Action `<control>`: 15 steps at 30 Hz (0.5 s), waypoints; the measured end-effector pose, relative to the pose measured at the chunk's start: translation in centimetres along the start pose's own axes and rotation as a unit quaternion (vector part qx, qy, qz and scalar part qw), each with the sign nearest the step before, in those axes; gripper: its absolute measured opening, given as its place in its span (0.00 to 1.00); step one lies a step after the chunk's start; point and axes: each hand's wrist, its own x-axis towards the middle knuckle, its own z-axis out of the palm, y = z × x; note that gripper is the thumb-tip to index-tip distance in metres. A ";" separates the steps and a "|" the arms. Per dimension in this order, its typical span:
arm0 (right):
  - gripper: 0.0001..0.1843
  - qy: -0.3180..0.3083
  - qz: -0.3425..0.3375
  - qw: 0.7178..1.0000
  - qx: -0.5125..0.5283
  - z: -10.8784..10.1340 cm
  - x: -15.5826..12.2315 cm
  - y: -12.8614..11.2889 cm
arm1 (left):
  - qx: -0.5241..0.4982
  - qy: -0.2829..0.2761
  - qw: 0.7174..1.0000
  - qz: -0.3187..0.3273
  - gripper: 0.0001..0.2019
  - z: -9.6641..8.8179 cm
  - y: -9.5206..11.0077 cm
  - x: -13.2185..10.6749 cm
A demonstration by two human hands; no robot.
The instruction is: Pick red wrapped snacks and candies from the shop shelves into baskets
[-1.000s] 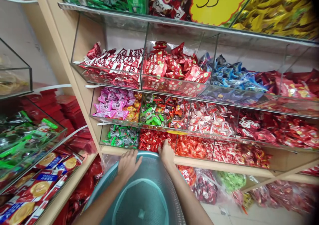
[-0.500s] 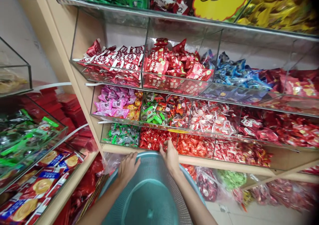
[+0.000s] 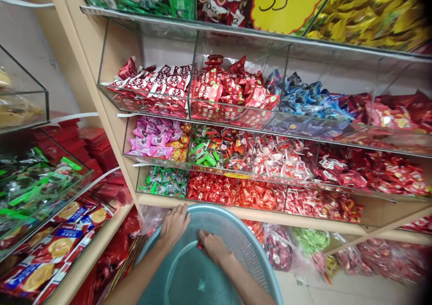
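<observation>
A teal plastic basket (image 3: 259,251) with mesh walls is right below me, up against the lowest shelf. My left hand (image 3: 174,225) grips its far left rim, fingers hooked over the edge. Inside the basket, over its far wall, my right hand (image 3: 214,247) is closed on a small red wrapped candy (image 3: 200,245), of which only a bit shows at the fingertips. Just beyond the rim, a clear bin holds a pile of red wrapped candies (image 3: 211,188). Green and silver candies (image 3: 164,181) fill the bin to its left.
Clear-fronted shelf bins rise ahead, with pink candies (image 3: 153,138), red packets (image 3: 232,88) and blue packets (image 3: 313,97). A yellow price sign (image 3: 286,7) hangs above. Boxed biscuits (image 3: 60,246) line the left shelf. Plastic bags of candy (image 3: 278,248) lie under the shelf at right.
My right hand has come back from the red candy bin, down into the basket, with a red candy at its fingertips. My left hand stays on the rim. The view has shifted slightly.
</observation>
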 end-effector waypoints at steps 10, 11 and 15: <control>0.12 0.269 0.197 0.937 0.105 -6.0 -2.1 5.0 | 0.022 -0.028 0.999 -0.018 0.18 -1.9 -0.3 -0.1; 0.14 0.282 0.238 0.925 0.094 -6.1 -2.4 5.9 | 0.024 -0.030 0.999 -0.021 0.18 -2.0 -0.4 -0.2; 0.23 0.171 0.312 0.923 0.143 -4.9 -3.3 8.3 | 0.016 -0.043 0.998 -0.033 0.20 -2.5 -0.7 -0.6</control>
